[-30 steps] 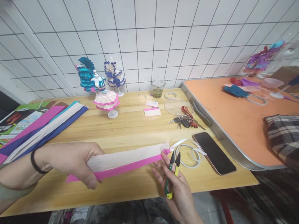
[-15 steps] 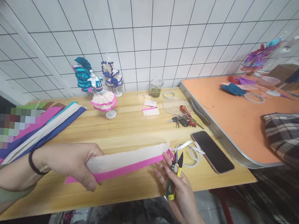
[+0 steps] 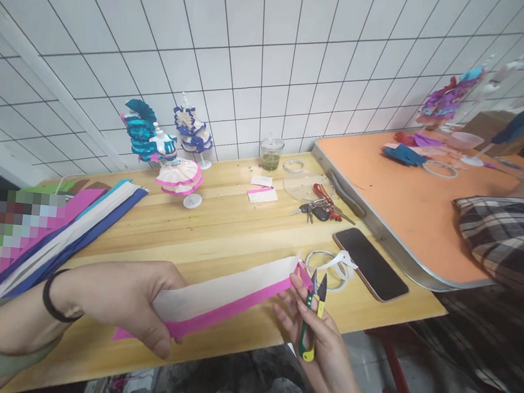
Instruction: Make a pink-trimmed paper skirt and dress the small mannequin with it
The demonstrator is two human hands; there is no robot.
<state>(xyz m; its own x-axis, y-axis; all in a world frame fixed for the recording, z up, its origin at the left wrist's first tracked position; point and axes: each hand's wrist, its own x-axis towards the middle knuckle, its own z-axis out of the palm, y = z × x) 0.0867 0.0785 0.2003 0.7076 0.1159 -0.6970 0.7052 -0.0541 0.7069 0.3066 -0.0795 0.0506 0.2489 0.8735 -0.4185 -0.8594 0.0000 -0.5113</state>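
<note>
A white paper strip with a pink edge [image 3: 228,298], which looks like crepe paper, stretches between my hands above the wooden table. My left hand [image 3: 124,301] is closed on its left part, thumb on the near side. At the other end, the fingertips of my right hand [image 3: 322,344] touch the pink corner. That same hand also holds green-and-yellow thread snips [image 3: 322,290], blades pointing up and slightly apart. Just beyond the snips lies a roll of white double-sided tape [image 3: 324,281], with a loose white ribbon end curling over it.
A black phone [image 3: 371,264], keys [image 3: 318,212] and a lidded cup [image 3: 271,154] lie on the wooden table [image 3: 208,222]. Paper-dressed figurines [image 3: 178,176] stand at the back left, coloured strips [image 3: 73,231] nearer. An orange table [image 3: 408,217] adjoins, with a person's plaid sleeve [image 3: 503,238].
The view has shifted slightly. Both hands are a little lower in the picture, still holding the strip and the snips. The loose ribbon end has changed shape and lies nearer the tape roll.
</note>
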